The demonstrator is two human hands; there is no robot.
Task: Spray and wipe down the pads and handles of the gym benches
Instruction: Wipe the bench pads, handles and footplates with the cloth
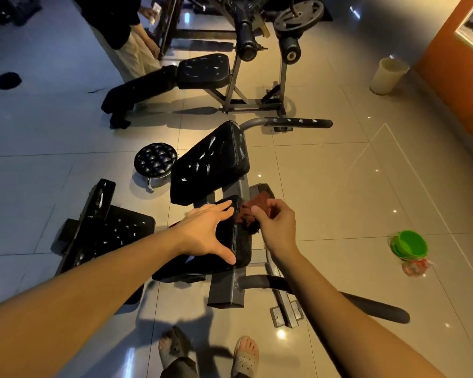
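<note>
Head view: a bench (227,290) stretches away from both hands, its tilted back pad (210,165) just beyond the fingertips. Under the left hand (205,233) lies the seat pad (228,237). That hand is spread flat on it, fingers straight, thumb at the near right corner. The right hand (276,227), just beside the left at the pad's right edge, pinches a brown cloth (258,204) bunched against that edge. A stool (155,159) stands beyond and left of the left hand. A green disc (408,245) lies well right of the right hand.
</note>
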